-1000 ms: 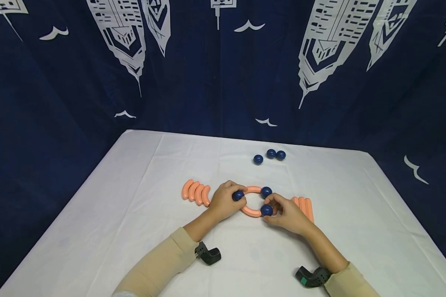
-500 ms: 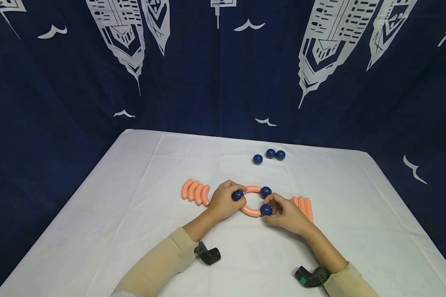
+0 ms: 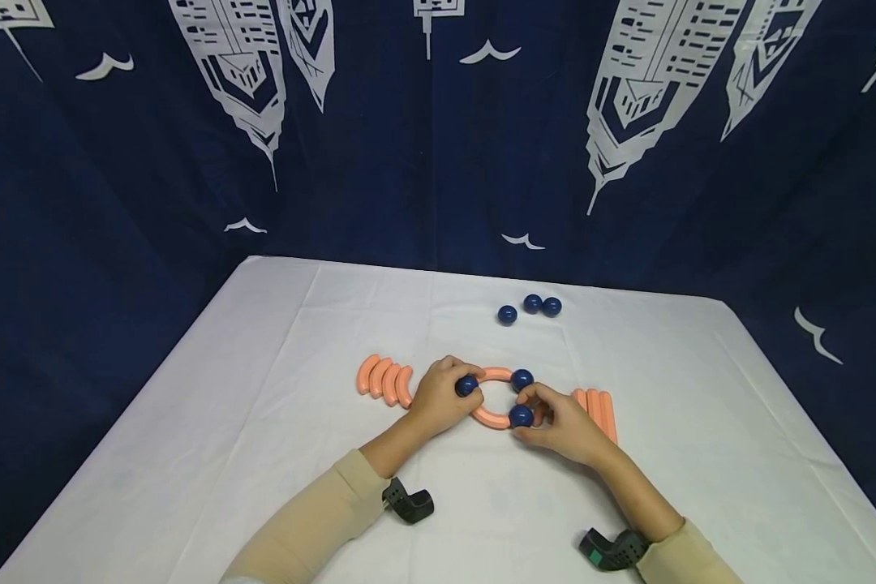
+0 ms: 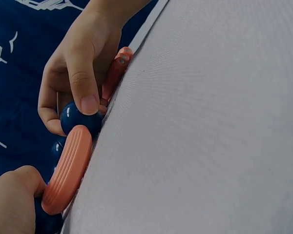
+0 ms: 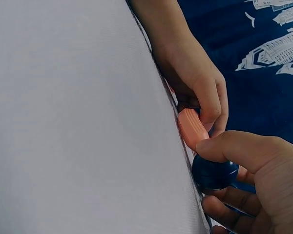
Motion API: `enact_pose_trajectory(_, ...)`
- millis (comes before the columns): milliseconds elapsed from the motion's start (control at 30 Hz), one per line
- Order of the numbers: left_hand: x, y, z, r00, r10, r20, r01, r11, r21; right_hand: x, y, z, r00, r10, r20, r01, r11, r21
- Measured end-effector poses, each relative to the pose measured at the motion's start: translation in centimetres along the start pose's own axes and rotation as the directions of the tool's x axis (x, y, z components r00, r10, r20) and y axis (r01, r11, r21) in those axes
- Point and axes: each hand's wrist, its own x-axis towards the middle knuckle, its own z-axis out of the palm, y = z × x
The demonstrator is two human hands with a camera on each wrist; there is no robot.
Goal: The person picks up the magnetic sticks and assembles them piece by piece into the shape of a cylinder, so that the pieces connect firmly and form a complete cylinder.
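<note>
My left hand point(image 3: 438, 391) pinches a dark blue ball point(image 3: 466, 385) at the left of a partial ring on the table. From that ball, an orange curved stick point(image 3: 496, 374) runs along the far side to a second blue ball point(image 3: 521, 380). A nearer orange curved stick point(image 3: 492, 418) leads to a third blue ball point(image 3: 521, 416), which my right hand point(image 3: 565, 423) holds between thumb and fingers. In the left wrist view, the ribbed near stick point(image 4: 68, 170) meets the ball point(image 4: 78, 117) under the right thumb. The right wrist view shows that thumb at the stick's end point(image 5: 193, 129).
Several orange curved sticks point(image 3: 384, 379) lie in a row left of my left hand. Straight orange sticks point(image 3: 594, 405) lie beyond my right hand. Three loose blue balls point(image 3: 507, 315) sit farther back on the white-covered table point(image 3: 321, 324). A patterned dark blue curtain point(image 3: 409, 162) hangs behind.
My right hand and the ball it holds have shifted very slightly left, toward the near curved stick. My left hand keeps its hold on the left ball; the loose pieces stay put.
</note>
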Motion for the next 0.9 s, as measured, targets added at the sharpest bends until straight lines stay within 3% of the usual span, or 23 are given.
enact_pose_trajectory(667,0.0,0.1,-0.2,1.0,0.008,-0.01,-0.008,1.0,0.018,-0.1,-1.0,0.5,0.999,0.016,0.039,-0.017,1.0,0.015)
enact_pose_trajectory(900,-0.1,0.0,-0.1,1.0,0.008,-0.006,-0.008,1.0,0.005,0.4,-1.2,-0.4,0.995,0.002,0.103,-0.006,0.999,0.046)
